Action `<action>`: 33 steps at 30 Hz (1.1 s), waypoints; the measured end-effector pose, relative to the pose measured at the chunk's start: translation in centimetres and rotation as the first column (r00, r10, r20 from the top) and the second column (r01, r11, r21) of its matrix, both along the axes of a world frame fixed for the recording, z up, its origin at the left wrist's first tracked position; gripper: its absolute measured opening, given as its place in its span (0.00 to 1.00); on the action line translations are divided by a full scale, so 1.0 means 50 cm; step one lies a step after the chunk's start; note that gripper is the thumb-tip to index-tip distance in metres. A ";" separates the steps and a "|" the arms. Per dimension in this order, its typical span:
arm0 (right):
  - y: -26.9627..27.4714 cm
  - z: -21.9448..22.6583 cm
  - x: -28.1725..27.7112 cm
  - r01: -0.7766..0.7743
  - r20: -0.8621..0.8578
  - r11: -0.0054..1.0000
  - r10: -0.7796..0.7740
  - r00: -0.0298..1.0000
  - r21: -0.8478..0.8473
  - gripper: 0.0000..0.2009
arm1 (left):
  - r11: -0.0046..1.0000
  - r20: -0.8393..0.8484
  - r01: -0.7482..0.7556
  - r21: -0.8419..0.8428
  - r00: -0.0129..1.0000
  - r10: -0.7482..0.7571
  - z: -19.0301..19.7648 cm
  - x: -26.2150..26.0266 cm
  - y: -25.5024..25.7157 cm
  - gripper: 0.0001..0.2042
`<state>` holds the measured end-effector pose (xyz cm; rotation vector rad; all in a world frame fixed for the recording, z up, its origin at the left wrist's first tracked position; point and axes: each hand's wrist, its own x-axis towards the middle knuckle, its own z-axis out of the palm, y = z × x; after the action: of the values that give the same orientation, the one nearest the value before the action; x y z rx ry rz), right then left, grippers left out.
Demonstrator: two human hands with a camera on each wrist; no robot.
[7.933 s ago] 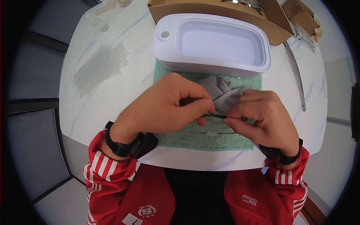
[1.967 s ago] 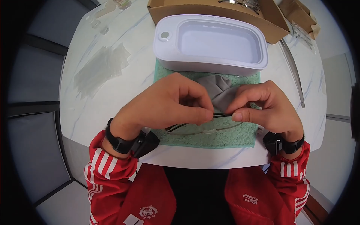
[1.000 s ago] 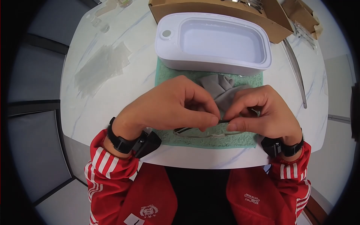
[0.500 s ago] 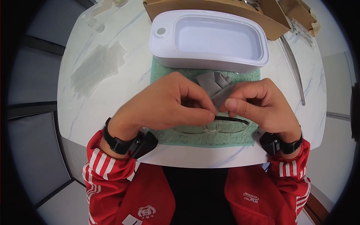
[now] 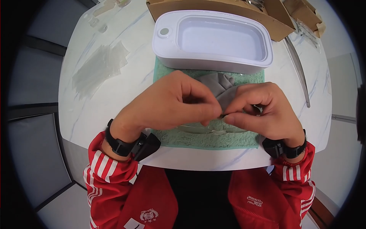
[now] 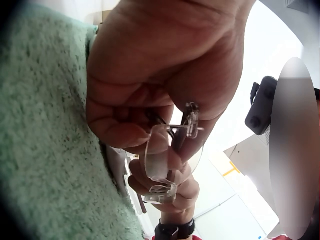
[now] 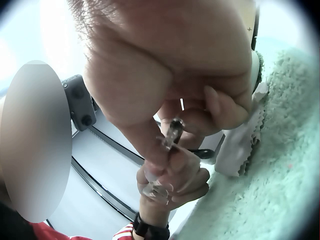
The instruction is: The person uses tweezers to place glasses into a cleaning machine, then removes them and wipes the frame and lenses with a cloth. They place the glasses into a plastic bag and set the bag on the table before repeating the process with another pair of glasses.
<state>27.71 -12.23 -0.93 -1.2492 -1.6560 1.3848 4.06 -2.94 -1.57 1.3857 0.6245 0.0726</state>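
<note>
Clear-lensed glasses [image 5: 211, 131] with dark temples are held over a green towel [image 5: 187, 141]. The left hand [image 5: 171, 103] pinches the dark temple part between thumb and fingers; the left wrist view shows this hand [image 6: 160, 70] close behind a lens [image 6: 159, 155]. Opposite it, the right hand [image 5: 267, 108] pinches the glasses, its fingertips almost meeting the left ones. In the right wrist view the right hand [image 7: 170, 65] has thumb and fingers around the dark temple near the hinge [image 7: 173, 131]. The fingers hide much of both temples. A grey cloth [image 5: 219, 84] lies just behind the hands.
Behind the cloth stands a white basin-like device [image 5: 213, 63] on the towel's rear part. Farther back are a cardboard box [image 5: 225, 7] and a smaller one [image 5: 303, 17]. Clear plastic sleeves [image 5: 99, 70] lie left, small containers [image 5: 102, 27] back left, and a metal strip [image 5: 299, 66] right.
Half a second ago the right fingertips were apart from the dark temple, which showed across the towel; now they pinch it beside the left fingertips. The left hand keeps its hold.
</note>
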 end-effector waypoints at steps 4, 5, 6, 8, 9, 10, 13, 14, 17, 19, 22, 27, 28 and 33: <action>0.003 0.003 0.004 0.068 -0.019 0.997 -0.068 0.997 -0.027 0.02 | 0.997 0.072 -0.073 -0.039 0.994 0.076 0.008 -0.003 0.011 0.14; 0.002 0.004 0.003 0.067 -0.019 0.997 -0.067 0.998 -0.024 0.02 | 0.997 0.074 -0.074 -0.035 0.994 0.077 0.010 -0.002 0.010 0.14; -0.004 0.002 0.005 0.090 -0.058 0.993 -0.095 0.994 -0.079 0.02 | 0.993 0.105 -0.118 -0.015 0.987 0.118 0.008 0.000 -0.001 0.18; -0.006 0.005 0.005 0.114 -0.094 0.983 -0.128 0.987 -0.143 0.02 | 0.987 0.138 -0.158 -0.004 0.978 0.157 0.006 -0.002 -0.001 0.23; -0.006 0.008 0.005 0.096 -0.133 0.978 -0.122 0.984 -0.187 0.03 | 0.988 0.236 -0.152 0.001 0.960 0.147 0.005 -0.004 0.002 0.26; -0.007 0.010 0.006 0.078 -0.171 0.970 -0.119 0.978 -0.231 0.04 | 0.989 0.332 -0.145 0.006 0.934 0.135 0.003 -0.005 0.004 0.29; -0.002 0.012 0.008 -0.016 -0.313 0.966 -0.068 0.947 -0.260 0.05 | 0.963 0.419 -0.116 -0.243 0.883 0.212 -0.011 -0.004 0.009 0.33; -0.001 0.011 0.008 -0.016 -0.312 0.967 -0.066 0.948 -0.254 0.05 | 0.965 0.422 -0.115 -0.237 0.882 0.209 -0.015 -0.003 0.009 0.33; -0.001 0.003 0.007 -0.063 -0.387 0.965 -0.042 0.921 -0.255 0.06 | 0.938 0.496 -0.109 -0.330 0.825 0.271 -0.020 -0.003 0.003 0.25; -0.001 -0.003 0.007 -0.057 -0.404 0.961 -0.059 0.913 -0.270 0.06 | 0.973 0.383 -0.168 -0.159 0.898 0.218 -0.020 -0.007 0.002 0.15; 0.003 0.006 0.005 -0.061 -0.378 0.949 -0.063 0.924 -0.308 0.04 | 0.974 0.297 -0.219 -0.066 0.927 0.228 0.002 0.009 -0.010 0.11; 0.001 -0.003 -0.003 -0.060 -0.395 0.947 -0.074 0.916 -0.316 0.03 | 0.980 0.270 -0.186 -0.072 0.942 0.199 -0.019 0.010 -0.004 0.10; 0.001 -0.004 -0.005 -0.038 -0.389 0.945 -0.096 0.916 -0.324 0.03 | 0.982 0.289 -0.179 -0.056 0.939 0.188 -0.021 0.009 -0.003 0.12; 0.004 0.006 -0.002 -0.063 -0.367 0.947 -0.061 0.928 -0.316 0.02 | 0.981 0.286 -0.187 -0.053 0.938 0.195 -0.012 0.011 -0.008 0.09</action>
<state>27.60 -12.01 -0.62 -1.0667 -1.2007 1.8209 4.63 -3.32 -2.17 1.2562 0.5088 0.4164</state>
